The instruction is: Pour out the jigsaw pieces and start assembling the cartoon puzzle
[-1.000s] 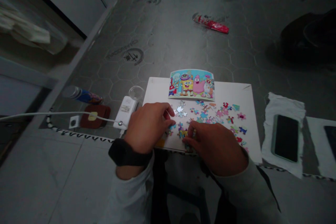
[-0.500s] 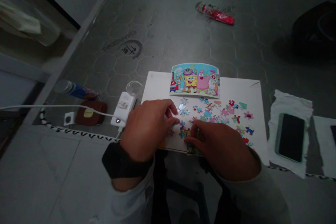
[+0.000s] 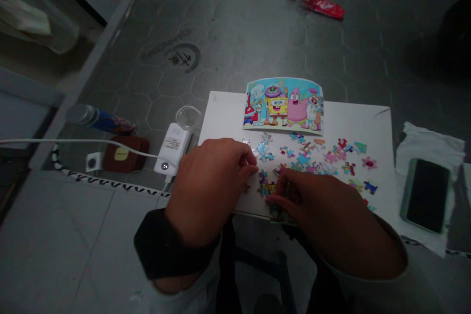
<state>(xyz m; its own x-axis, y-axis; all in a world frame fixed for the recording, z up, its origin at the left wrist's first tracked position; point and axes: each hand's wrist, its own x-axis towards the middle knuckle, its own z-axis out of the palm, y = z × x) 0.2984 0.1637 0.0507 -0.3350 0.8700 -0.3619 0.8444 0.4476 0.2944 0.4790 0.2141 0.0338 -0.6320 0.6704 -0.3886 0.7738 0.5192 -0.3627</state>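
Jigsaw puzzle pieces (image 3: 303, 158) lie scattered over a white board (image 3: 224, 113), and a small joined cluster (image 3: 265, 187) sits between my hands. My left hand (image 3: 217, 181), wearing a black band at the wrist, is left of the cluster with thumb and forefinger drawn together; whatever they hold is hidden. At the cluster's right edge, my right hand (image 3: 312, 201) pinches a puzzle piece, mostly covered by the fingers. Behind the pieces rests a cartoon picture card (image 3: 283, 108), slightly curved.
Left of the board are a white power bank (image 3: 172, 149) with a cable, a clear round lid (image 3: 188, 117), a brown case (image 3: 125, 154) and a blue can (image 3: 110, 121). A phone (image 3: 426, 195) lies on tissue (image 3: 430, 140) at right. A red wrapper (image 3: 316, 2) lies farther back.
The view has shifted and come slightly closer to the board. My left thumb and forefinger have drawn nearer each other. My right hand stays pinched beside the cluster.
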